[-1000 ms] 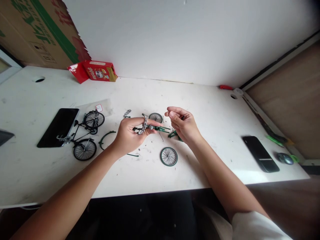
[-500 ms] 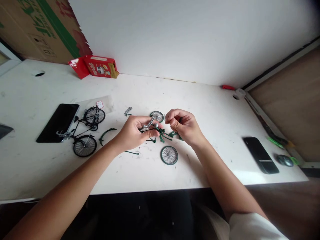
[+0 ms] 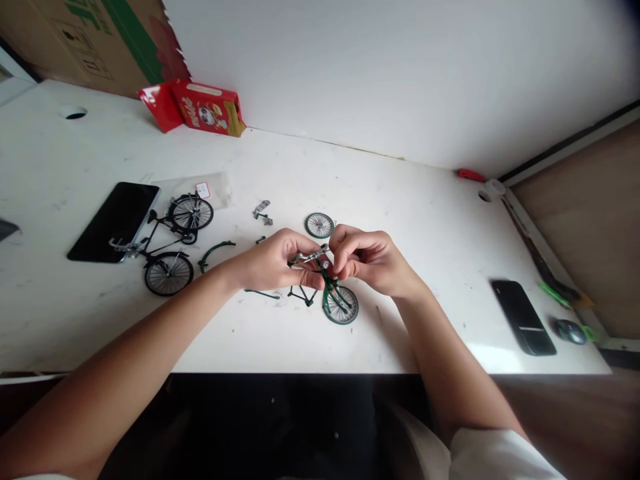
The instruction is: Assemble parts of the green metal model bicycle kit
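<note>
My left hand is closed on a small green model bicycle frame with silver handlebars, held just above the white desk. Meeting it from the right, my right hand pinches at the top of the same frame, fingertips pressed together beside the handlebars. Below the hands a loose green-rimmed wheel lies on the desk, and a second wheel lies just behind them. A green mudguard and small grey parts rest to the left.
A finished black model bicycle stands at the left beside a black phone and a clear bag. A red box sits by the wall. Another phone and a mouse lie at the right.
My hands have come together: the right hand moved left onto the frame that the left hand holds. Both sank toward the near wheel, and the camera tilted down.
</note>
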Demonstrator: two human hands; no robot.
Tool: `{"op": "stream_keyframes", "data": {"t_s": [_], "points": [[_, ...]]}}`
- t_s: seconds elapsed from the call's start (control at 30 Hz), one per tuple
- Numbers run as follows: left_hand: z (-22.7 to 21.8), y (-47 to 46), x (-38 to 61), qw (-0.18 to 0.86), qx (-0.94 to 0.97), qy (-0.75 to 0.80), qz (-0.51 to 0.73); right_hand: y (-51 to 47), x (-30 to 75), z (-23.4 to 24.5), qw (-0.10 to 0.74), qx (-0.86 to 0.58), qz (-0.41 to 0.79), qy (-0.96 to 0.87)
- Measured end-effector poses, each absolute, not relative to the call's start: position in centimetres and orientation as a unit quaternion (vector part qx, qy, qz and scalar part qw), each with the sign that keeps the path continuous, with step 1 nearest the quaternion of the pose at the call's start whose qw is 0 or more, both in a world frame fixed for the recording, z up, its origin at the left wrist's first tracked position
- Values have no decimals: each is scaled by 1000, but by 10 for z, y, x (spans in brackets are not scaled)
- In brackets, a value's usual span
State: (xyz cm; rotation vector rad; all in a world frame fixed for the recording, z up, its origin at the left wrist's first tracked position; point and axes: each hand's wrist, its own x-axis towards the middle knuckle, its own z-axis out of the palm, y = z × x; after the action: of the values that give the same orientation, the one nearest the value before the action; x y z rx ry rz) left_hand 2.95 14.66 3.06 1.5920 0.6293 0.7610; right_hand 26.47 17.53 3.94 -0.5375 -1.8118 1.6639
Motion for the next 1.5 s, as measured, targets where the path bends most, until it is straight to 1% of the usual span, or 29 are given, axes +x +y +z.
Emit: {"op": "stream_keyframes", "data": {"t_s": [0.07,0.3,0.57,0.73,0.87,1.07,1.17,1.37,1.5], "points": [[31,146,29,607,682,260,315,171,264,42,306,-202,627,-688],[29,147,27,682,630,228,294,163,260,45,345,-181,594,-704],[26,148,27,714,616,210,259,156,258,46,355,-152,593,-706],[21,149,28,732,601,204,248,151,255,46,369,-142,556,-731],[20,148,30,763,574,183,234,145,253,48,386,-148,500,-761],[24,145,29,771,573,165,222,134,249,50,405,-152,402,-807],[27,145,28,779,569,154,216,129,247,51,428,-149,375,-808],[32,144,28,782,574,135,201,124,252,54,420,-151,388,-807],[38,143,26,785,571,135,200,120,251,55,434,-160,389,-797]]}}
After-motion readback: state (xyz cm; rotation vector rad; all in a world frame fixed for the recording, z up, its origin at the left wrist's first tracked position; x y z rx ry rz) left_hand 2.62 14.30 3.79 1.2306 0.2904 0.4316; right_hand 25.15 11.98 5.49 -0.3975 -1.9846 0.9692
